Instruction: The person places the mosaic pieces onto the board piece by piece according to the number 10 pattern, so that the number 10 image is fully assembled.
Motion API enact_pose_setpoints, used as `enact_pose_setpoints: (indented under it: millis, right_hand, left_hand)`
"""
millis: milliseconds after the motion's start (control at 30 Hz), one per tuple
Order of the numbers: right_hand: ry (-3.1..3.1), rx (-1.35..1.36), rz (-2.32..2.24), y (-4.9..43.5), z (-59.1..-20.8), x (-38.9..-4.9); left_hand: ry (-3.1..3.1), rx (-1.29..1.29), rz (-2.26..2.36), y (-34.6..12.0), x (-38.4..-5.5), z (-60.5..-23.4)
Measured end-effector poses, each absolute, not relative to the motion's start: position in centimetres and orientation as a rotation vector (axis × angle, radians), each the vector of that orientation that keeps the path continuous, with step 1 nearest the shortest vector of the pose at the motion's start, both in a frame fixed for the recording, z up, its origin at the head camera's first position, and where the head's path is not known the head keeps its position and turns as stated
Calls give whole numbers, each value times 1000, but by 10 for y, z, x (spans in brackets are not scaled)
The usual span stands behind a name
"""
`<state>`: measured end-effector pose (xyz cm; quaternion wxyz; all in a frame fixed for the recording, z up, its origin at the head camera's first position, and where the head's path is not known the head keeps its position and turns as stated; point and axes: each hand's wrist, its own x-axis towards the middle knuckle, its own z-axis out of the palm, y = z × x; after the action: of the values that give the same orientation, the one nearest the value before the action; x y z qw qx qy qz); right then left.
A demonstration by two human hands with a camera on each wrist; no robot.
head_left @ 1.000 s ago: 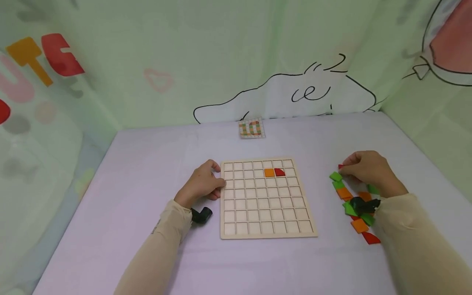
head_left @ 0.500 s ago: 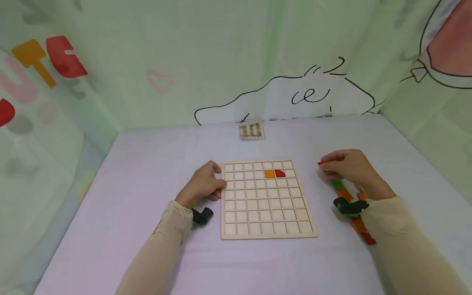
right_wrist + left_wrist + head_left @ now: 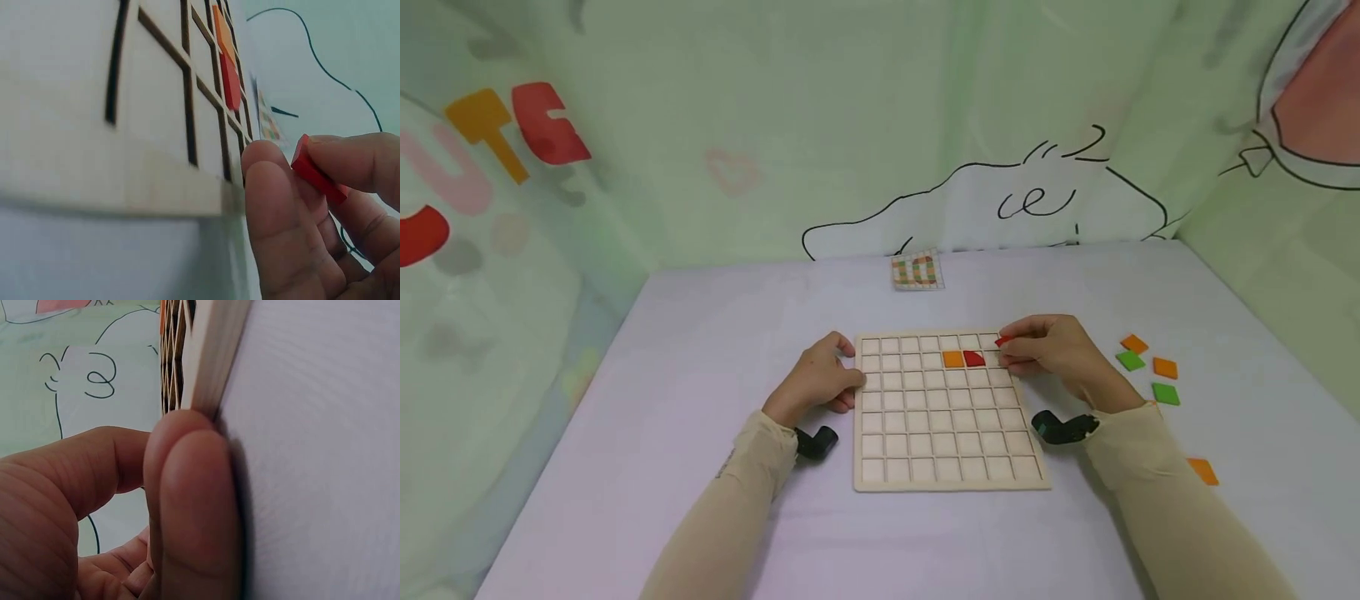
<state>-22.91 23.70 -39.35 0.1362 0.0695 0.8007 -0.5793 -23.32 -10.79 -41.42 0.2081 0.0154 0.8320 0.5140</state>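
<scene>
A square wooden grid board [image 3: 917, 486] lies flat, with an orange square tile [image 3: 953, 359] and a red curved-edge tile [image 3: 973, 358] in neighbouring cells of its second row. My left hand [image 3: 814, 375] rests against the board's left edge, thumb at the rim; the left wrist view has its fingertips [image 3: 197, 481] right at the wooden side. Over the board's upper right corner, my right hand [image 3: 1052, 354] pinches a red tile [image 3: 317, 172] between thumb and fingers. In the right wrist view this tile is tilted, seen mostly edge-on, and partly hidden by the fingers.
Loose orange and green tiles [image 3: 1165, 394] lie right of the board, some hidden behind the right forearm. A small patterned card [image 3: 917, 271] lies at the table's back edge. A printed cloth [image 3: 850, 125] hangs behind the table. Each wrist carries a black camera mount [image 3: 1063, 427].
My right hand has moved left from the loose tiles to the board's upper right corner, carrying the red tile. The left hand has stayed at the board's left edge.
</scene>
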Motion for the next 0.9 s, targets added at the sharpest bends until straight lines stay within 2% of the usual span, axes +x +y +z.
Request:
enact_pose_setpoints:
  millis: [900]
  right_hand:
    - [2280, 78, -1728, 212, -398, -235]
  left_hand:
    - [2311, 45, 1454, -107, -233, -416]
